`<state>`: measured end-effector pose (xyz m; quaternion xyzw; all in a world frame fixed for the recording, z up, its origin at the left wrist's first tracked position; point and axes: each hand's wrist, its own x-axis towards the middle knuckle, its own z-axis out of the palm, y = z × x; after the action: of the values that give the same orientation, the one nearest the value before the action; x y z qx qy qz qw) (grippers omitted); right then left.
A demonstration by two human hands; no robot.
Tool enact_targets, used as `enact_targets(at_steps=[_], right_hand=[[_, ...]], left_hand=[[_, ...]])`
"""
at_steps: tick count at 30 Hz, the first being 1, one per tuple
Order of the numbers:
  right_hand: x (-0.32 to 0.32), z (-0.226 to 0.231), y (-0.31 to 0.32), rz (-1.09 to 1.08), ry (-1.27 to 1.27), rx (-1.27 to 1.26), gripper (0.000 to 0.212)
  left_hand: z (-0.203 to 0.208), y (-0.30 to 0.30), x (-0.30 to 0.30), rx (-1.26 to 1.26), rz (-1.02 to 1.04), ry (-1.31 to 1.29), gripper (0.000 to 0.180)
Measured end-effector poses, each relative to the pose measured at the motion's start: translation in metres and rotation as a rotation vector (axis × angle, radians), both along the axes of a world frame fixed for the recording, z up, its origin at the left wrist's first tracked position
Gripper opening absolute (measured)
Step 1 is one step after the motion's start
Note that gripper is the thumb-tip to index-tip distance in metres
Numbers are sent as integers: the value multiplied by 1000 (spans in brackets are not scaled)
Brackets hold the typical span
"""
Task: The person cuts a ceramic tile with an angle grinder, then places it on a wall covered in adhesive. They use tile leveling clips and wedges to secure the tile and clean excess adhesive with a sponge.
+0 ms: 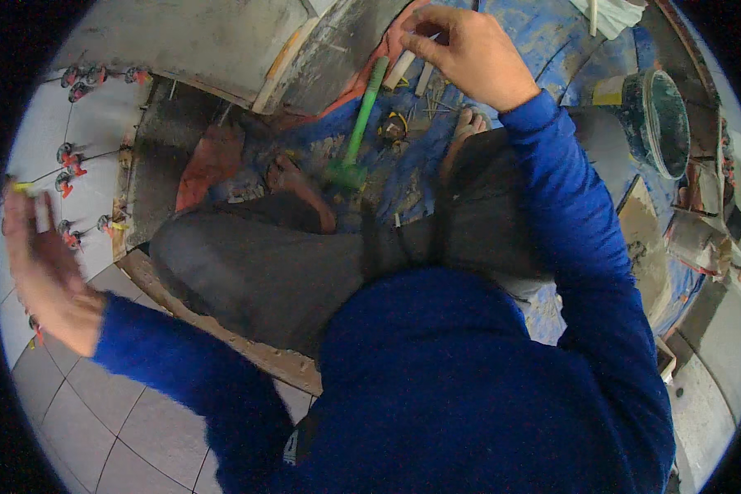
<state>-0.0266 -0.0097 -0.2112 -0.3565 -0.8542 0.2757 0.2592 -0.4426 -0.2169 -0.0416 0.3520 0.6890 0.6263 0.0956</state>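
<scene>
My left hand (49, 272) is stretched out over the tiled surface at the far left, slightly blurred, its fingers extended with a gap between them. A small yellow piece (22, 187) shows at its fingertips; I cannot tell whether they touch it. My right hand (477, 58) is raised at the top, with thumb and forefinger brought together. Whatever is between them, if anything, is hidden. Just below it are two pale sticks (400, 71). A green mallet (362, 123) leans head down on the blue sheet, between my bare feet.
Red-and-black tile levelling clips (72, 158) stand along the joints of the pale tiles (160, 420). A dirty bucket (665, 123) stands at right. Under my feet lies a stained blue sheet (403, 193) with a yellow-and-black tape measure (395, 125). A rough-edged ledge (247, 346) runs beside my leg.
</scene>
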Motion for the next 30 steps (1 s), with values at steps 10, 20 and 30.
enact_targets(at_steps=[10,20,30], right_hand=[[-69,-30,-94,396,234,-508,28],[-83,-42,-82,364,319,-932,12],[-87,-41,-92,245,364,-608,11]], left_hand=[[-179,-5,185,-370,-452,-632,40],[-176,1,174,-353,-307,-422,28],[-184,8,186,-339,-207,251,27]])
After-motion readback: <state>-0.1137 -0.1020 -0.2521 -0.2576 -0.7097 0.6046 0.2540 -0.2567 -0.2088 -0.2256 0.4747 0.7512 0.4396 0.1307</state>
